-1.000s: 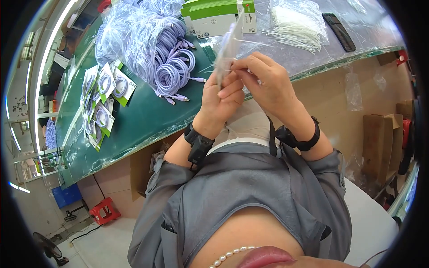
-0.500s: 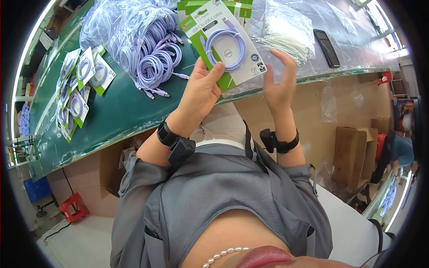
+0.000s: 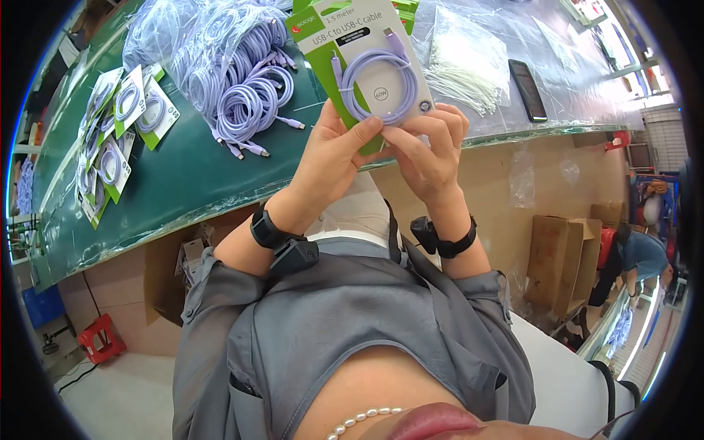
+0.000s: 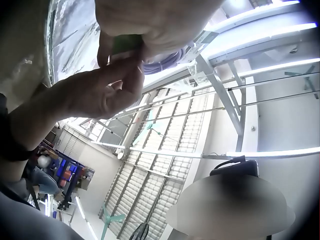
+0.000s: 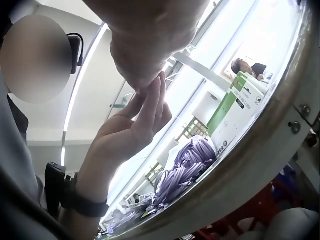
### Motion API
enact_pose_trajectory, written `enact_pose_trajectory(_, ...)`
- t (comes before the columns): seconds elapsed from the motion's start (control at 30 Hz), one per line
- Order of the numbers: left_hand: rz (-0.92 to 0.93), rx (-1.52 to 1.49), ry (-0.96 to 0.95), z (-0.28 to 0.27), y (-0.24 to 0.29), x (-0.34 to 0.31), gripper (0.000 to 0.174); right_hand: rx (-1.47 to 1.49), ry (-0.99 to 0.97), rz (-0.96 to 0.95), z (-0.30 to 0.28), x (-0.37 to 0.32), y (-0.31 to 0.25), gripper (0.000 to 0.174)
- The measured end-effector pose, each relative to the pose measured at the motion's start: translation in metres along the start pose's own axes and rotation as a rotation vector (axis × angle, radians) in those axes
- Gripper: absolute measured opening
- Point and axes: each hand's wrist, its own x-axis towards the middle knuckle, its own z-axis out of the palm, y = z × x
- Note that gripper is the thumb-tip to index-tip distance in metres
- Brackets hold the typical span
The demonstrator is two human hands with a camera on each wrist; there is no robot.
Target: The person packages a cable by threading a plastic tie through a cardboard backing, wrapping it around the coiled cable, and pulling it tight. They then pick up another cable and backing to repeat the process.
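My left hand (image 3: 330, 158) holds a green and white cable card (image 3: 381, 77), its thumb across the front at the bottom. A coiled lilac USB-C cable (image 3: 412, 86) lies against the card's face, bound with pale ties. The right hand (image 3: 434, 150) has curled fingers, thumb and forefinger pinching at the card's lower part, right by the coil's bottom and the left thumb. In the left wrist view a green piece of the card (image 4: 127, 44) and some lilac cable (image 4: 162, 62) show between the hands. The exact spot of the right hand's pinch is hidden by its fingers.
Bundled lilac cables (image 3: 253, 103), partly in clear plastic, lie on the green table (image 3: 198, 172). Several finished cable cards (image 3: 110, 165) are spread at left. White cable ties (image 3: 469, 77) and a black phone (image 3: 528, 92) lie to the right. Cardboard boxes (image 3: 554, 257) stand below.
The card has turned from edge-on to face-up towards the head camera. My right hand left it, hovered apart with fingers spread, then came back to its lower part.
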Motion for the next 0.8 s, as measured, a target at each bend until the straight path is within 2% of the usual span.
enact_pose_trajectory(0.17,0.166,0.088,0.016,-0.006,-0.007,0.003,0.036,0.131,0.022,0.105,0.002,-0.007,0.004,0.021)
enact_pose_trajectory(0.27,0.921,1.067,-0.276,-0.023,-0.001,0.016,0.033,0.191,0.059,0.189,0.014,-0.028,0.009,0.021)
enact_pose_trajectory(0.37,0.943,1.064,-0.309,-0.020,0.001,0.014,0.027,0.858,0.089,0.900,0.035,-0.076,0.009,0.028)
enact_pose_trajectory(0.4,0.949,1.064,-0.322,-0.019,0.002,0.012,0.024,0.858,0.092,0.894,0.033,-0.076,0.006,0.028)
enact_pose_trajectory(0.57,0.967,1.115,-0.375,-0.010,0.015,0.006,0.031,1.252,-0.019,1.092,0.000,-0.081,-0.012,0.049)
enact_pose_trajectory(0.63,1.047,1.129,-0.436,-0.006,0.020,0.005,0.034,1.408,-0.064,1.173,-0.025,-0.081,-0.022,0.057)
enact_pose_trajectory(0.8,1.178,1.206,-0.521,0.000,0.028,0.004,0.038,1.277,-0.013,1.225,-0.054,-0.113,-0.023,0.056)
